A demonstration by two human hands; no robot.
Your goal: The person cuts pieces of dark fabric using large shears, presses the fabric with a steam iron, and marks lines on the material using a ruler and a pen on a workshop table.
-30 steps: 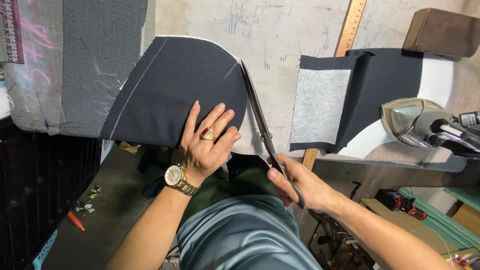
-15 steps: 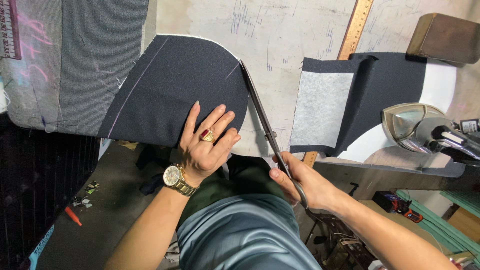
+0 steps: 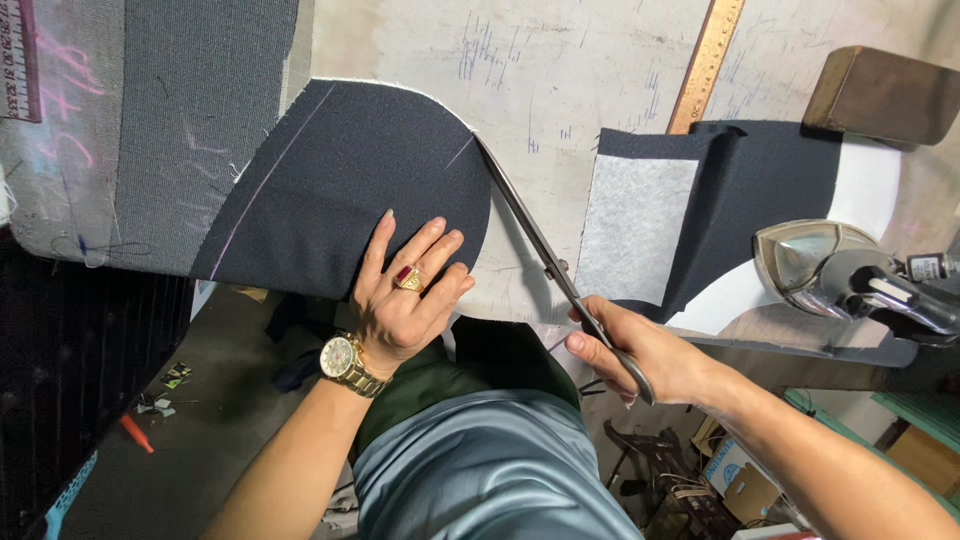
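Note:
My left hand (image 3: 405,295) lies flat with fingers spread on the near edge of a dark navy fabric piece (image 3: 350,180) with a curved top and chalk lines. It wears a gold ring and a gold wristwatch. My right hand (image 3: 625,345) grips the handles of long tailor's scissors (image 3: 535,230). The blades run up and left, with their tips at the curved right edge of the fabric piece.
A grey fabric panel (image 3: 150,130) lies at the left of the white worktable (image 3: 560,70). More navy fabric with white interlining (image 3: 690,215) lies at the right, beside a wooden ruler (image 3: 705,65), a brown block (image 3: 880,95) and an iron (image 3: 850,275).
The scissors and my right hand have shifted slightly along the curved edge. My left hand stays pressed on the fabric.

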